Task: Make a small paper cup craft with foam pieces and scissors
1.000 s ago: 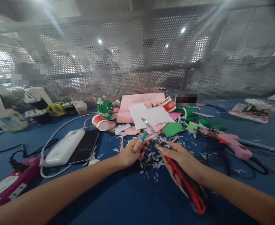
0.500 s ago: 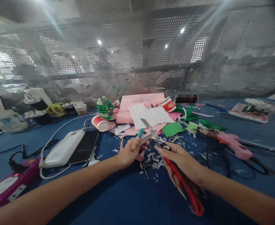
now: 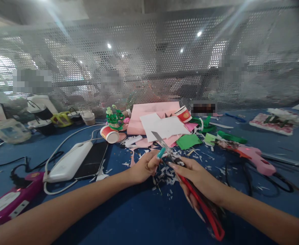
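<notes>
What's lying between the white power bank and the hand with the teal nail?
In the head view, a black phone lies beside the power bank, then a few white paper scraps before the left hand.

Blue table (image 3: 139, 217) carries paper scraps (image 3: 169, 177), power bank (image 3: 68, 165), pink glue gun (image 3: 253, 156).

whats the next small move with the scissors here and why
Probably one short snip. The right hand grips the red-handled scissors, blades pointing up and away, and the left hand pinches a small paper piece right against them, above the scraps on the blue table. Whether the blades stand open is hard to tell.
</notes>
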